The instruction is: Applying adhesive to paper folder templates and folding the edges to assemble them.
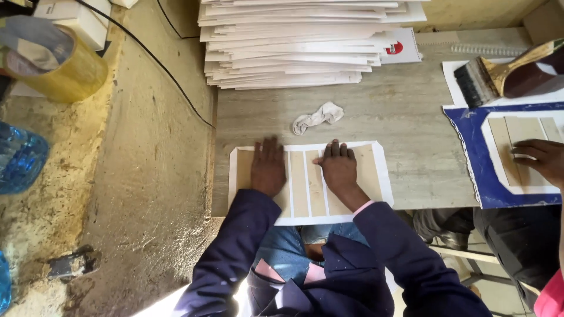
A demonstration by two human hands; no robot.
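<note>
Here, at the lower centre of the frame, the left hand (268, 167) and the right hand (339, 169) both lie flat, fingers together, pressing tan cardboard strips (306, 184) onto a white sheet (380, 170) on the grey table (399, 111), below a crumpled rag (317, 116).

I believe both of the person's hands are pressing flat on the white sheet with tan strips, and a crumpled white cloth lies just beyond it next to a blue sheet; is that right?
Nearly. In the head view, the left hand and right hand do press flat on the white sheet with tan strips, and the crumpled cloth lies just beyond it. But the cloth sits near the stack of white sheets; the blue sheet lies far right.
</note>
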